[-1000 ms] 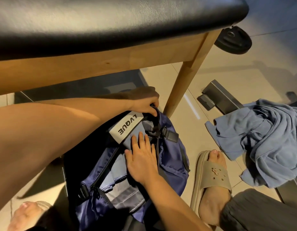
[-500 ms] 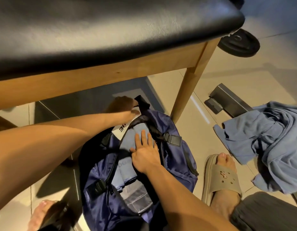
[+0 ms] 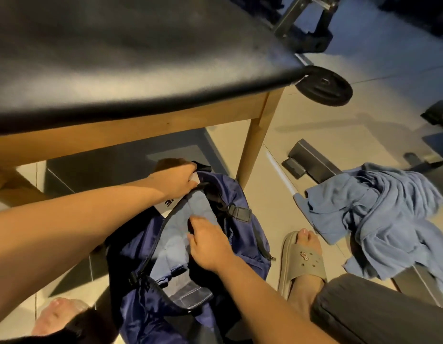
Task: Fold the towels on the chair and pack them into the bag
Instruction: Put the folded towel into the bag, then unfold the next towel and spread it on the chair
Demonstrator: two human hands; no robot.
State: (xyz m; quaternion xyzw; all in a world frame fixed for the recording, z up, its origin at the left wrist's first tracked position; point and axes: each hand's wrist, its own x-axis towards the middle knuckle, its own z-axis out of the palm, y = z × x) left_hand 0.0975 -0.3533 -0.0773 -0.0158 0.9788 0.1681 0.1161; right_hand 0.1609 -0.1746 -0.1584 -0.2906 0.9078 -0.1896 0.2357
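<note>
1. Bag (image 3: 250, 247): navy, glossy woven fabric, soft and slumped, standing open on the floor (image 3: 314, 125) at lower centre of the frame, beside the wooden leg of the bench (image 3: 141, 58). Black straps and a buckle cross its top; a white label (image 3: 169, 204) with black lettering sits at the rim.
2. Folded towel (image 3: 180, 229): pale blue, matte cloth, lying inside the bag's open mouth.
3. Loose towels (image 3: 379, 219): same pale blue, rumpled in a heap at the right of the frame, well apart from the bag.
4. Left hand (image 3: 177, 178): reaches in from the left, fingers curled round the bag's top rim at the label.
5. Right hand (image 3: 210, 244): set in the bag's mouth, fingers bent against the folded towel; pinching or only pressing cannot be told.
6. Bench: black smooth padded top, light wood frame, upper left.
7. Sandal (image 3: 302, 261): beige, moulded, on a foot right of the bag.
8. Weight plate (image 3: 324, 86): black disc, upper right.
</note>
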